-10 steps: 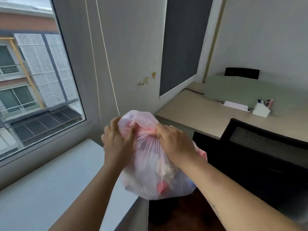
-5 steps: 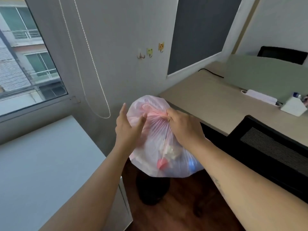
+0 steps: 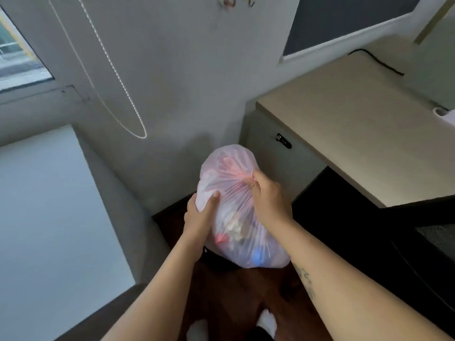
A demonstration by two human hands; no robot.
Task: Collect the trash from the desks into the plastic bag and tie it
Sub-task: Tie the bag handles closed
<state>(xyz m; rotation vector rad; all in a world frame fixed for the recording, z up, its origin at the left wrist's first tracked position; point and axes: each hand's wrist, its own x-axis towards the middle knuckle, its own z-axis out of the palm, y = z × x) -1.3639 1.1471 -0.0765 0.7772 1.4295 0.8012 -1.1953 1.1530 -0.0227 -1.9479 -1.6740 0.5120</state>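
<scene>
Pink plastic bag (image 3: 242, 242) of trash held in mid-air just left of the beige desk (image 3: 344, 134), right hand (image 3: 269, 199) pinching its gathered neck, left hand (image 3: 199, 216) gripping its side; a slackened pinch could probably reopen the neck and spill trash.

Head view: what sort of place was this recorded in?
Probably a small office or study room. It has a beige desk with a lock-fitted cabinet under its end, a black mesh-backed chair beside it, and a window with a beaded blind cord.
</scene>
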